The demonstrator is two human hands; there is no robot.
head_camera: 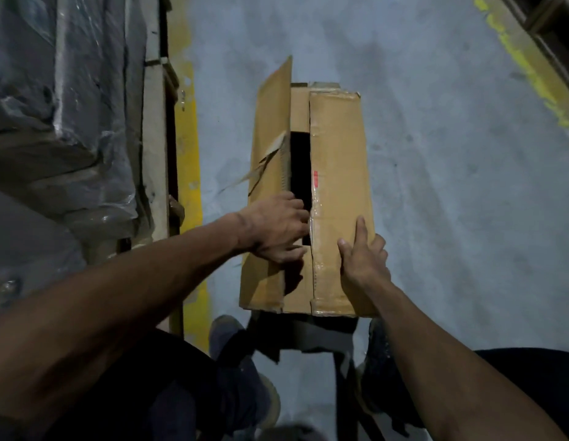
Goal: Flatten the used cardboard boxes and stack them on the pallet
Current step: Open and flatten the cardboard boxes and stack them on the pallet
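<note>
Reaching into the dark slot between the two top flaps: left hand [275,229], fingers curled over the inner edge of the right flap [338,198], tips hidden in the gap, so a real grip on that edge cannot be told for certain. Resting flat on the same flap near its outer edge: right hand [364,261], fingers straight and spread, forefinger pointing away, holding nothing.

Underfoot, a grey concrete floor [435,154], with a worn yellow line [189,148] running along the left and a second yellow line [531,68] slanting across the top right corner.

Far left, a large load wrapped in clear plastic film [63,100], sitting on a wooden pallet [154,148] whose edge lies just beside the yellow line.

Middle of the view, standing on the floor well apart from the pallet: cardboard box [308,288], tall and brown, not flattened. Left flap [272,122] tilted upward, right flap lying nearly level, with clear tape along its inner edge and a small red mark [315,178] there. Loose strip of torn tape [260,163] hanging from the left flap.

Below the box, two dark shoes [232,361] on the floor, one at each near corner.
</note>
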